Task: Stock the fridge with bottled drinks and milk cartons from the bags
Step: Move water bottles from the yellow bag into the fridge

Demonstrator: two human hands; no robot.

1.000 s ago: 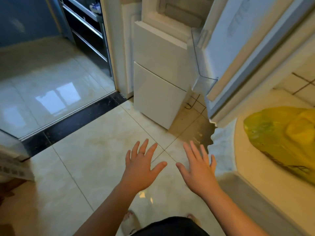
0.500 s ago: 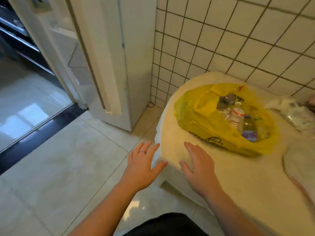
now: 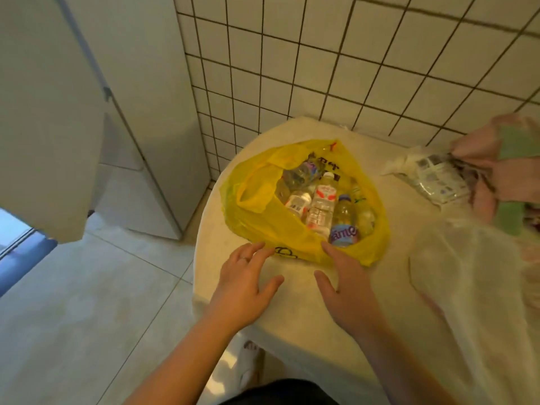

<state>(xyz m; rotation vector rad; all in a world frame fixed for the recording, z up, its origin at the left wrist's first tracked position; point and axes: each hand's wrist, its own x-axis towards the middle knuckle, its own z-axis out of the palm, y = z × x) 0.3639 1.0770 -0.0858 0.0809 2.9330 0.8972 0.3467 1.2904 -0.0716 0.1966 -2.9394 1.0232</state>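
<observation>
A yellow plastic bag (image 3: pixel 263 220) lies open on a round cream table (image 3: pixel 292 290). Inside it are several clear bottles; one with a red-and-white label (image 3: pixel 323 203) lies in the middle, and one with a purple label (image 3: pixel 344 229) rests at the near right. My left hand (image 3: pixel 245 282) hovers over the table with fingers spread, fingertips at the bag's near edge. My right hand (image 3: pixel 347 287) is also empty and spread, its fingertips touching the bag's near rim beside the purple-labelled bottle. The white fridge (image 3: pixel 152 112) stands at the left, its door (image 3: pixel 43 112) swung out.
A clear white bag (image 3: pixel 432 176) with printed packs lies at the table's back right, beside pink and green cloth (image 3: pixel 502 159). Another pale translucent bag (image 3: pixel 467 287) covers the table's right side. A tiled wall (image 3: pixel 350 68) runs behind. The floor (image 3: pixel 87 302) is glossy tile.
The view has swung right from the fridge and floor to the table. Both hands have moved forward from the table's edge up to the yellow bag.
</observation>
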